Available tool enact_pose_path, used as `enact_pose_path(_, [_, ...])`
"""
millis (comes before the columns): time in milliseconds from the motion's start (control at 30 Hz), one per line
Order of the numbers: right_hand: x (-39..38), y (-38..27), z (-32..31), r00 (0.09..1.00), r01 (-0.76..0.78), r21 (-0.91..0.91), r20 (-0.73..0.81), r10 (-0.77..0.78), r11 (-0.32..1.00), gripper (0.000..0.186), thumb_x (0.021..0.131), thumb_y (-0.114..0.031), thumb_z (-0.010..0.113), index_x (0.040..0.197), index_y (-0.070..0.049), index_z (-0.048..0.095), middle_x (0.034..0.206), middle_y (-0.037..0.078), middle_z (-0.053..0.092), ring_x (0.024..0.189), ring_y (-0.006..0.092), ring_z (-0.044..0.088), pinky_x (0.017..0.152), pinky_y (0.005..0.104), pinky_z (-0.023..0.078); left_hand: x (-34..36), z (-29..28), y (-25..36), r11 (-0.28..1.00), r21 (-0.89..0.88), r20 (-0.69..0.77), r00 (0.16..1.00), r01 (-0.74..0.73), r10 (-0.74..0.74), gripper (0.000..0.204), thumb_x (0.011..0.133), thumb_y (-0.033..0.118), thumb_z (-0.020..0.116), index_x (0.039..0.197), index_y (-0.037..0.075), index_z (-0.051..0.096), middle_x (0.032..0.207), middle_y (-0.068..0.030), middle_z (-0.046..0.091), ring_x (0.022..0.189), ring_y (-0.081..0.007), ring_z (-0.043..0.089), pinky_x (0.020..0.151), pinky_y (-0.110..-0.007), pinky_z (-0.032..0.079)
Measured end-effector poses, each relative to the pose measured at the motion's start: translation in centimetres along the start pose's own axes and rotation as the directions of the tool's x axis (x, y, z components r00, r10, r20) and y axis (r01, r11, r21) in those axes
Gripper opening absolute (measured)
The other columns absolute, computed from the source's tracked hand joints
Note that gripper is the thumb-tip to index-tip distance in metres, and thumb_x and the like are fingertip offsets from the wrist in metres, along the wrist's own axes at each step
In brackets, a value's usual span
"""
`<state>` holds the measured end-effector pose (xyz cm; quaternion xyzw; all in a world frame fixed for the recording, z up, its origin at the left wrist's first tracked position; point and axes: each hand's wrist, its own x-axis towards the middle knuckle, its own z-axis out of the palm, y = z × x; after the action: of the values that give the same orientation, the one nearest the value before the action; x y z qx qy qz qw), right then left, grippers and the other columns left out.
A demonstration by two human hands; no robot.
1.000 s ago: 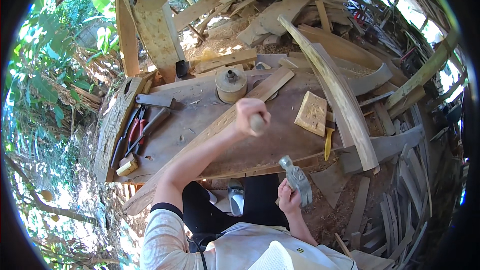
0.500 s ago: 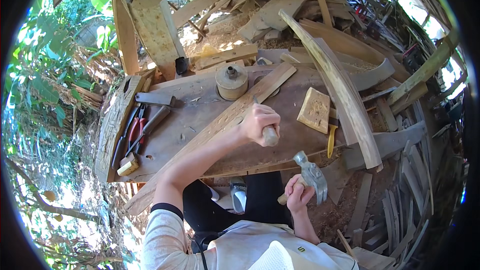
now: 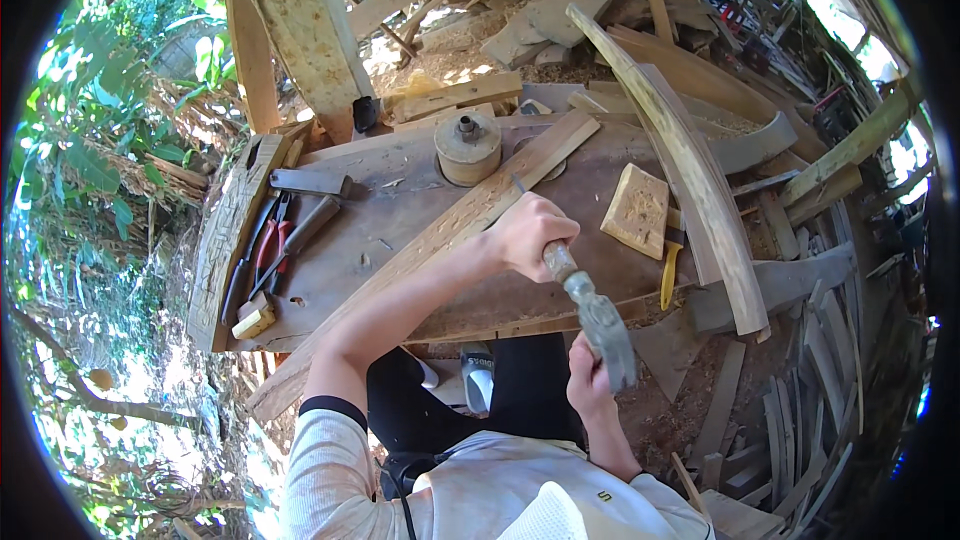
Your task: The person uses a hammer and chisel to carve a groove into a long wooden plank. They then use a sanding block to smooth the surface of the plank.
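My left hand [image 3: 535, 238] is closed around the wooden handle of a chisel [image 3: 559, 260]. The chisel's thin blade [image 3: 517, 183] slants down onto a long wooden plank [image 3: 450, 225], which lies diagonally across the bench and bears a row of cut marks. In my right hand [image 3: 592, 380] is a claw hammer [image 3: 603, 325], gripped by its handle, most of which the hand and head hide. The hammer's face meets the butt of the chisel handle, and they look to be touching.
On the wooden bench [image 3: 390, 270] lie red-handled pliers [image 3: 268, 248], a wooden block [image 3: 637, 212], a yellow-handled brush [image 3: 670, 275] and a round, spouted container [image 3: 467, 150]. A long curved timber [image 3: 690, 185] crosses the right side. Scrap wood [image 3: 560, 25] is piled behind.
The hammer has swung up and left from below until its face reaches the chisel's butt. My left hand keeps its grip and has shifted slightly right.
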<state>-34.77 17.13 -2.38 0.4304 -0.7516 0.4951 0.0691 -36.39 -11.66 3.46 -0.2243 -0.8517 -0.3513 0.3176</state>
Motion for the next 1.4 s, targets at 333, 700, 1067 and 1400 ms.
enact_pose_path(333, [0.5,0.5,2.1,0.983,0.174,0.213,-0.089,-0.158,0.961,0.025,0.095,-0.019,0.062,0.074,-0.007,0.055,0.067,0.004,0.057,0.055,0.0212,0.056,0.051,0.0334,0.041,-0.2,0.9,-0.2,0.999,0.039,-0.019,1.000,-0.014,0.015,0.025,0.057,0.018,0.072,0.062,0.009,0.049,0.056,-0.0079,0.051,0.052,-0.0323,0.055,0.051,-0.041,0.043])
enact_pose_path(700, [0.5,0.5,2.0,0.994,-0.054,0.083,0.103,0.045,0.995,0.019,0.094,-0.016,0.060,0.077,-0.007,0.063,0.064,0.007,0.059,0.055,0.0280,0.059,0.050,0.0391,0.045,-0.6,1.0,-0.7,0.997,0.061,-0.029,0.999,-0.036,0.038,0.027,0.056,0.019,0.074,0.063,0.010,0.049,0.057,-0.0069,0.053,0.053,-0.0319,0.055,0.052,-0.041,0.044])
enact_pose_path(1067, [-0.4,1.1,1.7,0.943,0.294,-0.040,-0.149,-0.297,0.955,0.016,0.093,-0.010,0.054,0.077,-0.007,0.056,0.066,0.005,0.054,0.057,0.0219,0.054,0.053,0.0367,0.042,-0.5,2.1,-0.3,0.995,0.080,-0.051,0.997,-0.055,0.060,0.027,0.057,0.018,0.075,0.062,0.010,0.050,0.056,-0.0066,0.052,0.052,-0.0313,0.055,0.051,-0.040,0.043])
enact_pose_path(1400, [-1.4,2.6,1.8,0.987,-0.124,0.269,0.131,0.091,0.955,0.017,0.099,-0.011,0.052,0.084,-0.003,0.054,0.070,0.005,0.054,0.060,0.0166,0.053,0.055,0.0305,0.042,-0.2,1.7,-0.6,0.995,0.080,-0.045,0.997,-0.052,0.056,0.028,0.058,0.017,0.076,0.062,0.009,0.049,0.057,-0.0069,0.053,0.053,-0.0311,0.056,0.053,-0.039,0.044])
